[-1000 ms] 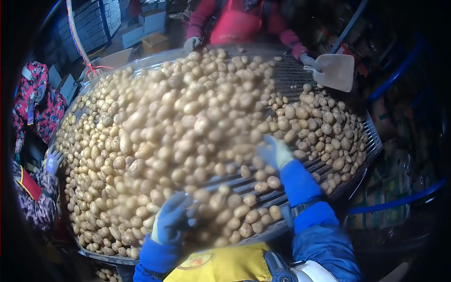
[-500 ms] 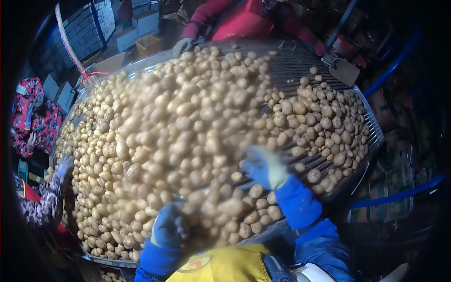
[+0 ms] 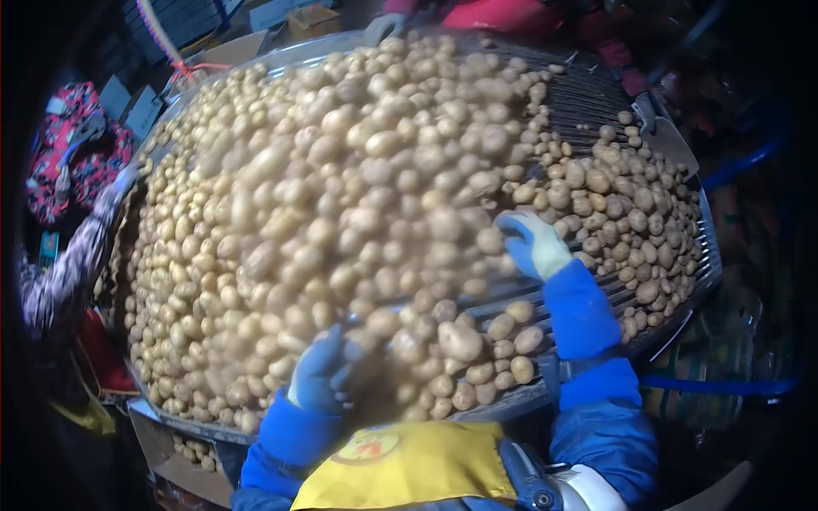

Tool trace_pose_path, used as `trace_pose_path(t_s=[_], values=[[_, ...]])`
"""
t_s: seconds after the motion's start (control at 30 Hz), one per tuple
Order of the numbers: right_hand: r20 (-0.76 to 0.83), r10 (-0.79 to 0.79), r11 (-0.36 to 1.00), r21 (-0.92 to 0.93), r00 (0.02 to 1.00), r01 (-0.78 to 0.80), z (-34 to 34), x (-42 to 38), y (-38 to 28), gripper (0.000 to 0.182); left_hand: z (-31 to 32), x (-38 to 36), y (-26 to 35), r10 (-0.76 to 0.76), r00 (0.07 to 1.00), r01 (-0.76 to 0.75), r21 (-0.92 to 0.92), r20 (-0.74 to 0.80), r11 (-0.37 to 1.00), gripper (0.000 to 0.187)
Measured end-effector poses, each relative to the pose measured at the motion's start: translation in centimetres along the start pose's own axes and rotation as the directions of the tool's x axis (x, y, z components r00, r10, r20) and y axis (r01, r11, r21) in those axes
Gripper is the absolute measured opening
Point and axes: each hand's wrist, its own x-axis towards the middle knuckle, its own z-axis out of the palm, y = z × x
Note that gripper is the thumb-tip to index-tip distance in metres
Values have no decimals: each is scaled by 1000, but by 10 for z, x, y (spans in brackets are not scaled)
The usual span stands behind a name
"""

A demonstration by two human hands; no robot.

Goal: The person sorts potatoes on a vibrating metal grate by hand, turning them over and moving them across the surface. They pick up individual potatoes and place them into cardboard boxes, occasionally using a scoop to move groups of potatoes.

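A thick heap of potatoes covers a wide sorting table; those in the middle are blurred by motion. My left hand, in a blue-grey glove, is at the near edge of the heap. Its fingers are bent but apart, and no potato shows in it. Further up and to the right, my right hand wears a blue glove with a pale cuff. The thumb is apart from its curved fingers, which reach the right side of the main heap, and it grips nothing I can see.
Dark slats show between the main heap and a smaller potato pile on the right. Across the table is a person's gloved hand. A patterned sleeve reaches in at left. A cardboard box with potatoes stands below the near-left edge.
My right hand has moved up and right from the blurred near potatoes. My left hand stays near the front edge with its fingers more spread. The view has shifted, and middle potatoes have moved.
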Motion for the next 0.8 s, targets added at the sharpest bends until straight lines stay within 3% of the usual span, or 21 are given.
trace_pose_path(t_s=[0.07, 0.1, 0.2, 0.27, 0.33, 0.4, 0.43, 0.5, 0.53, 0.57, 0.6, 0.63, 0.67, 0.73, 0.8], values=[[44, -47, 998, 38, 998, 45, 20, -18, 28, 42, 4, -2, -1, 44, 998, -46, 59, 47, 997, 67], [117, -1, 992, 129, 993, -15, 24, -34, 27, 48, 6, -1, -1, 55, 995, -62, 91, 82, 994, 69], [302, 51, 966, 226, 952, -124, 20, -78, 8, 54, 6, -2, 0, -16, 999, 17, 31, -29, 999, 75], [162, 25, 952, 298, 986, -73, 10, -90, 23, 55, -1, -4, -2, -34, 996, 38, 50, -84, 998, 75], [-104, 142, 921, 379, 985, -93, -9, -95, 48, 55, -2, -6, -2, -19, 994, 33, 138, -107, 990, 72], [-467, 218, 959, 265, 857, -100, -45, -83, 97, 55, 9, -10, 0, -17, 984, 44, 148, -178, 988, 69], [-628, 248, 967, 205, 737, -151, -69, -77, 122, 59, 23, -11, 1, -23, 974, 49, 109, -226, 993, 68], [-701, 274, 961, 174, 658, -215, -122, -59, 219, 66, 58, -13, 3, -39, 944, 44, 7, -327, 999, 64], [-602, 318, 943, 283, 732, -176, -155, -45, 302, 70, 61, -11, 2, -43, 942, 39, -17, -334, 999, 64], [-334, 353, 822, 556, 874, -120, -195, -23, 409, 74, 64, -10, 1, -46, 939, 34, -41, -340, 999, 64], [162, 305, 449, 844, 938, -292, -236, 13, 557, 78, 54, -11, -1, -42, 953, 35, -28, -299, 999, 67], [-336, 322, 884, 441, 885, -154, -199, -8, 438, 78, 57, -10, -2, -61, 948, 40, -75, -312, 996, 69], [-614, 203, 955, -48, 763, -293, -153, -25, 344, 78, 62, -9, -2, -81, 942, 43, -122, -324, 992, 71], [-721, 45, 917, -245, 692, -316, -100, -31, 254, 78, 88, -8, -1, -170, 897, 57, -274, -407, 960, 75], [-671, 50, 979, -113, 740, -169, -51, -33, 200, 78, 74, -2, -3, -229, 887, 101, -316, -400, 943, 78]])
